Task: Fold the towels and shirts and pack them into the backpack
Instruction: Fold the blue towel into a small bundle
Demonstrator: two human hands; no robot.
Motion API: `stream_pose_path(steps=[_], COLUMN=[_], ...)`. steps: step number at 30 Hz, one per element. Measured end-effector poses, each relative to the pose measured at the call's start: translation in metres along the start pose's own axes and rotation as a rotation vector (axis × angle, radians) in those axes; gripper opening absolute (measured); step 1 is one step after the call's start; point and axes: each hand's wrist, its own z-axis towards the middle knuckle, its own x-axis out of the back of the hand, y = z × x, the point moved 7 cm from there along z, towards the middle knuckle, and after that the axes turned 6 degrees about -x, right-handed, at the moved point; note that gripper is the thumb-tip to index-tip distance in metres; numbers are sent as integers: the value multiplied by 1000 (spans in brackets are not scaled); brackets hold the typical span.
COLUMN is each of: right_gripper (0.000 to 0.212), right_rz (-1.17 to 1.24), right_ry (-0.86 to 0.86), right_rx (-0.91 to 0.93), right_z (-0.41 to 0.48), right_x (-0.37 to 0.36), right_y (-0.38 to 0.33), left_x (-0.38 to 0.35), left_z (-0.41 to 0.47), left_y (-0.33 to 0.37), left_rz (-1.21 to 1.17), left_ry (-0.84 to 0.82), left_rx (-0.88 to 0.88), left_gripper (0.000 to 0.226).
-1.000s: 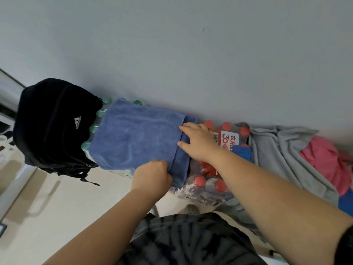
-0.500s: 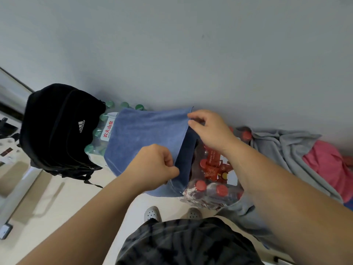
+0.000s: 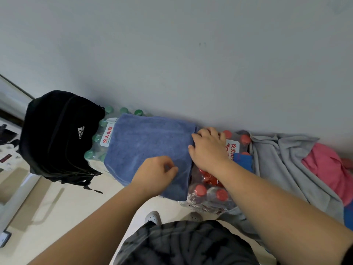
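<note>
A blue towel point(image 3: 147, 144) lies folded flat on top of shrink-wrapped packs of water bottles against the wall. My left hand point(image 3: 154, 174) pinches its near right edge between thumb and curled fingers. My right hand point(image 3: 207, 148) holds the towel's right edge, fingers bent over the fold. A black backpack point(image 3: 57, 136) stands to the left of the towel, leaning on the bottles. A grey garment point(image 3: 282, 165) and a pink one point(image 3: 328, 167) lie in a heap at the right.
Green-capped bottles point(image 3: 95, 150) sit under the towel's left side and red-capped bottles point(image 3: 210, 192) under its right. A plain wall rises right behind. Pale floor and my grey shoes point(image 3: 152, 217) are below. A white frame point(image 3: 11, 192) stands at the far left.
The towel's right flap was lifted half a second ago and swung over to the left. It now lies flat again as a narrower fold, with both hands down on its right edge.
</note>
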Motion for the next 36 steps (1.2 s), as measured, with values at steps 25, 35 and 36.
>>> stream_pose_path(steps=[25,35,36], right_gripper=[12,18,23], right_rz=[580,970,962], right_ry=[179,198,210], right_rx=[-427,-250,-249], right_z=[49,-26,-35], right_x=[15,60,63], right_y=[6,-11,-13], left_x=[133,149,149], left_z=[147,104,99], left_y=[-143,-139,-138], left_rz=[232,-93,-96], left_ry=[46,-63,-90], left_rx=[-146,-292,-325], left_gripper=[18,29,34])
